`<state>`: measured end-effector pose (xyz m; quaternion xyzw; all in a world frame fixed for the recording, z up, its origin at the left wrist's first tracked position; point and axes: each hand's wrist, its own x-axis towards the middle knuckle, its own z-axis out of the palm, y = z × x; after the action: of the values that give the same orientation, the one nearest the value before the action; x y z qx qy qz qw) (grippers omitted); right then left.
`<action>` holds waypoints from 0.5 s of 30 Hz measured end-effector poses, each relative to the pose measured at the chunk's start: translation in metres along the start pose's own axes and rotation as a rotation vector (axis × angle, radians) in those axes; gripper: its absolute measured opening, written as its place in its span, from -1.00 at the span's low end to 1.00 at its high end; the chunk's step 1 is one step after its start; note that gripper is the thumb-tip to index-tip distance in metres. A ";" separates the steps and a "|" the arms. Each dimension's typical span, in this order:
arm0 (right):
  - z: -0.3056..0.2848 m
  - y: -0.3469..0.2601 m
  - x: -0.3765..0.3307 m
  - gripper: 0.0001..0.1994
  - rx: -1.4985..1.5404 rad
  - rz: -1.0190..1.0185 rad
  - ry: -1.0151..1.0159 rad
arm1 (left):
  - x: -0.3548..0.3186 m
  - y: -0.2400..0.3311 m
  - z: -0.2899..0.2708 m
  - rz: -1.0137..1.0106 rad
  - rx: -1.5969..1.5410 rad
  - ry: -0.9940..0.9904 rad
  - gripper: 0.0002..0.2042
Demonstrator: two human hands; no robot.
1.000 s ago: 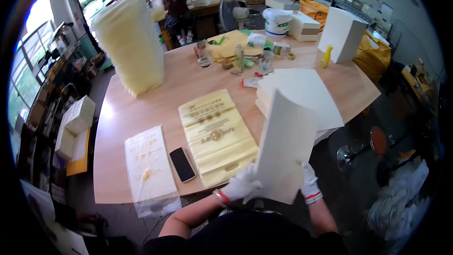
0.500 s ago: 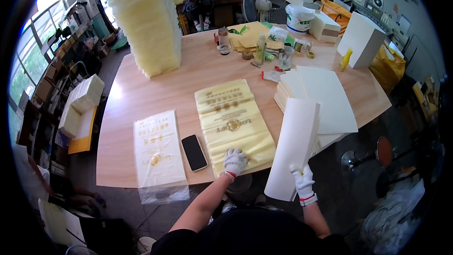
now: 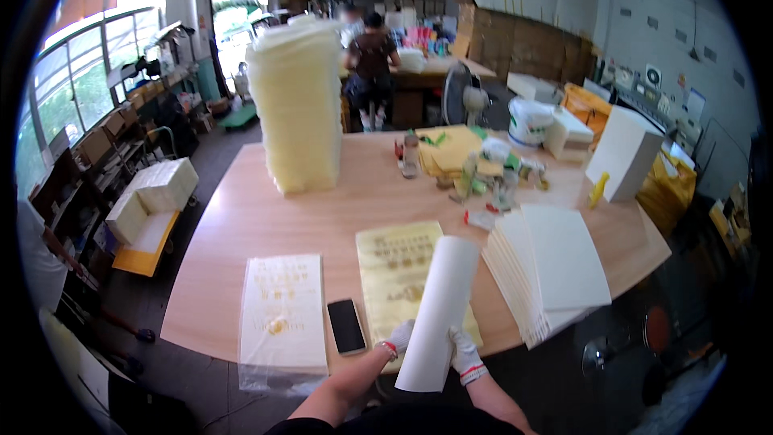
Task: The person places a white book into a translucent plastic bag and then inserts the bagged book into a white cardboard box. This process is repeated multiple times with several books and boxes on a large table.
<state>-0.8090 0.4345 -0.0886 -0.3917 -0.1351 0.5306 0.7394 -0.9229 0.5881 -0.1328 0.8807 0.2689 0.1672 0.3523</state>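
A curved stack of white paper sheets (image 3: 439, 306) stands tilted over the front of the table, with my gloved right hand (image 3: 465, 352) closed on its right edge. My gloved left hand (image 3: 398, 335) is at the left edge of the sheets, over the lower part of a yellowish printed plastic bag (image 3: 394, 274). Its fingers are partly hidden behind the paper, so their grip does not show. The sheets cover much of the bag's right half. Left of the bag lies a black phone (image 3: 346, 326), and beyond it a clear printed bag with white contents (image 3: 283, 306).
White sheet stacks (image 3: 570, 262) fan out at the right. A tall pile of yellowish bags (image 3: 299, 113) stands at the back left. Bottles and brown envelopes (image 3: 449, 153), a white bucket (image 3: 529, 122) and a white box (image 3: 626, 153) occupy the back. A person (image 3: 373, 60) sits at a far table.
My right hand has brought the white sheets leftward over the yellowish bag, close to my left hand. The view has tilted up, showing more of the room.
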 end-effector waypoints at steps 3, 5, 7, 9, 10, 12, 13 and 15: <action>-0.003 -0.027 -0.001 -0.59 -0.307 -0.108 0.118 | 0.034 -0.044 -0.022 -0.361 -1.086 0.067 -0.78; -0.042 -0.039 -0.008 -0.67 -0.452 -0.140 0.140 | 0.046 -0.043 -0.032 -0.493 -1.709 0.227 -0.90; -0.054 -0.062 -0.034 -0.63 -0.911 -0.200 0.216 | 0.053 -0.008 -0.044 -0.555 -1.471 0.126 -0.86; -0.047 -0.080 -0.055 -0.61 -1.336 -0.301 0.217 | 0.060 0.000 -0.046 -0.591 -1.356 0.043 -0.80; -0.033 -0.090 -0.072 -0.64 -1.550 -0.409 0.197 | 0.066 0.002 -0.046 -0.563 -1.252 0.016 -0.77; -0.038 -0.093 -0.082 -0.65 -1.959 -0.500 0.136 | 0.083 0.013 -0.044 -0.504 -1.044 -0.047 -0.72; -0.036 -0.090 -0.085 -0.64 -2.015 -0.412 0.092 | 0.095 0.017 -0.043 -0.409 -0.947 -0.036 -0.69; -0.036 -0.097 -0.082 -0.61 -2.104 -0.180 0.038 | 0.089 0.076 -0.040 0.187 -0.404 -0.002 -0.69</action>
<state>-0.7535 0.3334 -0.0250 -0.8324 -0.5440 0.0830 0.0659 -0.8439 0.6155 -0.0413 0.8136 0.1467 0.2487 0.5047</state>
